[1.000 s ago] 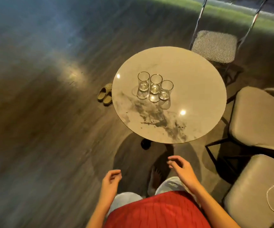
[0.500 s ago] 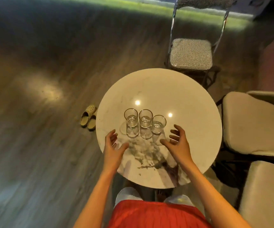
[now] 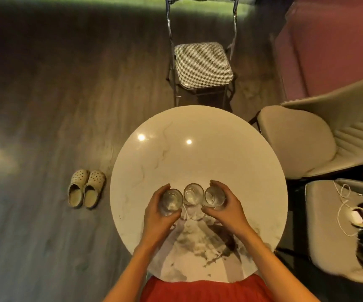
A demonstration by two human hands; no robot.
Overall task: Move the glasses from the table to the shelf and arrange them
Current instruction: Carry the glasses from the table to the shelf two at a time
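Three clear drinking glasses stand in a row on the round marble table (image 3: pixel 198 153), near its front half. My left hand (image 3: pixel 157 214) wraps around the left glass (image 3: pixel 172 200). My right hand (image 3: pixel 226 208) wraps around the right glass (image 3: pixel 214 196). The middle glass (image 3: pixel 193 194) stands between them, touched by neither hand as far as I can see. All three glasses rest on the tabletop. No shelf is in view.
A houndstooth folding chair (image 3: pixel 202 66) stands beyond the table. Two beige padded chairs (image 3: pixel 296 138) sit at the right, the nearer one (image 3: pixel 328 225) holding a white cable and dark items. A pair of clogs (image 3: pixel 86 188) lies on the wooden floor at the left.
I have stepped up to the table. Both hands came forward from open beside the row and closed around the two outer glasses.
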